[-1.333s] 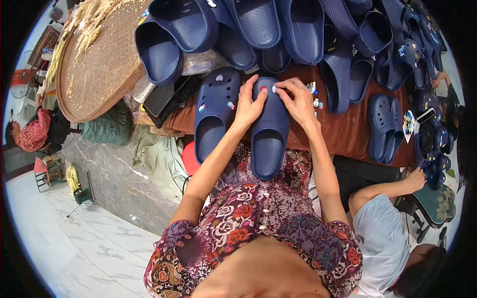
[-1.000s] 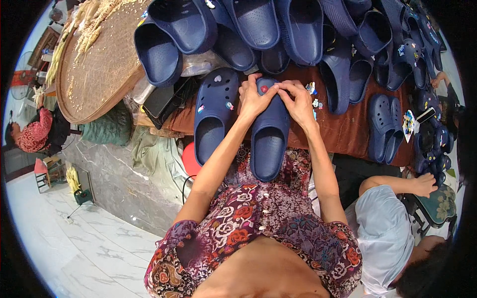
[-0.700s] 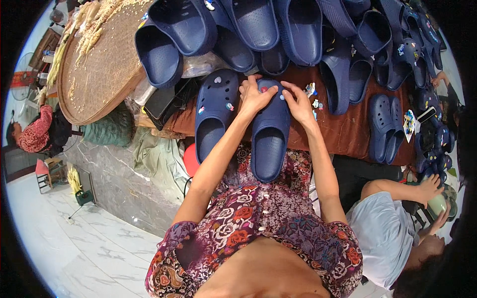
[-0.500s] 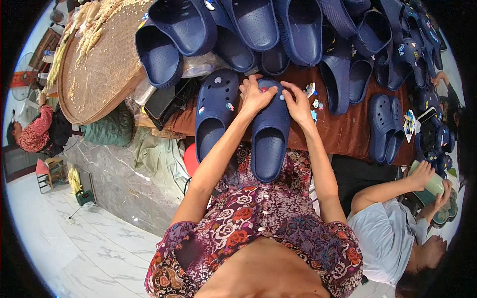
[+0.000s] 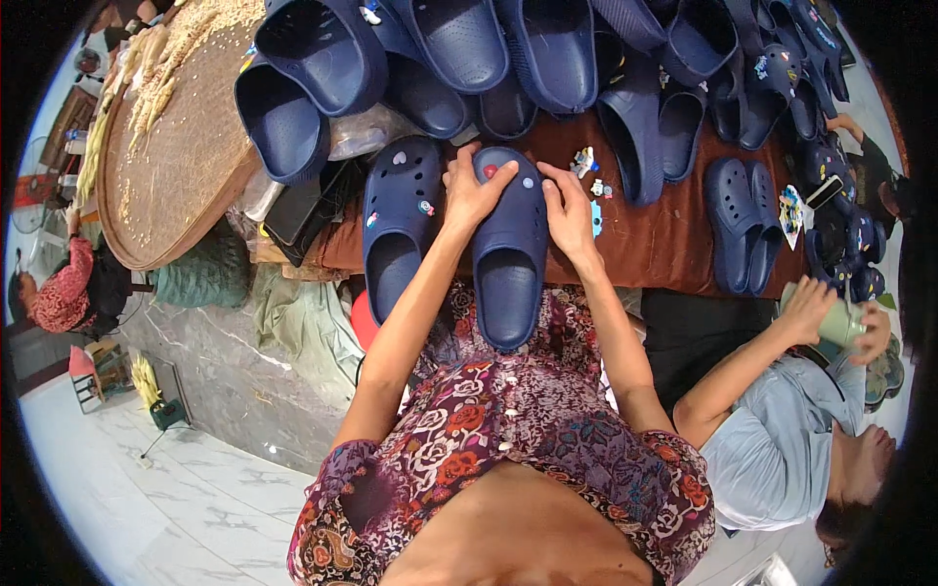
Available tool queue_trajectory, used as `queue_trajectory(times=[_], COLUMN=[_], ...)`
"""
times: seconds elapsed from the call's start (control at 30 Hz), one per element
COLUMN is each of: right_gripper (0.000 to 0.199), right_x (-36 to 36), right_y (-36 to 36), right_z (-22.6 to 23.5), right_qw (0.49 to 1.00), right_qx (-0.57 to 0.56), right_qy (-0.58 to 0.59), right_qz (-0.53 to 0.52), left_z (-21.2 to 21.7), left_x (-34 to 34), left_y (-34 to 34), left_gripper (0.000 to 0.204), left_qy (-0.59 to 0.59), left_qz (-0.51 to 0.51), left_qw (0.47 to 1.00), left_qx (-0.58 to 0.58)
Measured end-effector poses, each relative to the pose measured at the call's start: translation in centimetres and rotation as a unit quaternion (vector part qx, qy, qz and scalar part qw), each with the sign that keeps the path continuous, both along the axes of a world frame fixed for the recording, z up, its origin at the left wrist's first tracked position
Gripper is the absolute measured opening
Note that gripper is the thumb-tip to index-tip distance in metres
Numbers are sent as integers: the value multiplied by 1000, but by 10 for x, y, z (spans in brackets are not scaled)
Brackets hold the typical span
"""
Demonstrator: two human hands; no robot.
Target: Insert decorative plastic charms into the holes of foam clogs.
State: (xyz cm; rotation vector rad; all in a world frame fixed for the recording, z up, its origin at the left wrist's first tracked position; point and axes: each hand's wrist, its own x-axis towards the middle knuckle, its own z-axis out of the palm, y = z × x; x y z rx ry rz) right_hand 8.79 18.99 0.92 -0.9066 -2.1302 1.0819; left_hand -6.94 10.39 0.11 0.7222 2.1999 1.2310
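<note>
The right hand (image 5: pixel 567 210) had released the pale charm (image 5: pixel 528 183), apparently seated in the blue clog (image 5: pixel 509 230) overhanging the near edge of the counter (image 5: pixel 635 244). That hand's fingers stood apart, empty; the left hand (image 5: pixel 472 192) gripped the clog's left side.

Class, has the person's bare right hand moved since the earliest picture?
Yes: the bare right hand has moved rightward, nearer the small white charms on the brown cloth. Its fingers, first at the round pale-blue charm, now stand right of it.
</note>
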Motion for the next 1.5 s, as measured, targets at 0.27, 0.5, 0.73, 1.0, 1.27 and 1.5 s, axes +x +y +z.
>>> queue_trajectory(times=[0.27,0.5,0.73,1.0,1.27,1.5], right_gripper=[27,30,21,18,22,21], right_x=[53,67,57,54,39,38], right_y=[14,27,25,9,-25,-22], right_z=[7,-21,-10,10,16,13], right_qw=[986,957,957,995,978,987], right_qx=[106,220,204,46,-198,-151], right_qy=[-72,-156,-185,-54,60,52], right_qz=[-109,-105,-95,-76,18,29], left_z=[2,15,5,14,11,9], left_x=[8,39,51,56,59,60], left_y=[-23,-61,-77,-74,-72,-72], left_gripper=[69,54,57,69,72,72], left_qy=[-51,-119,-124,-65,-31,-18], left_qz=[11,15,18,1,-4,0], left_qw=[996,985,983,988,990,990], left_qx=[68,123,132,137,139,141])
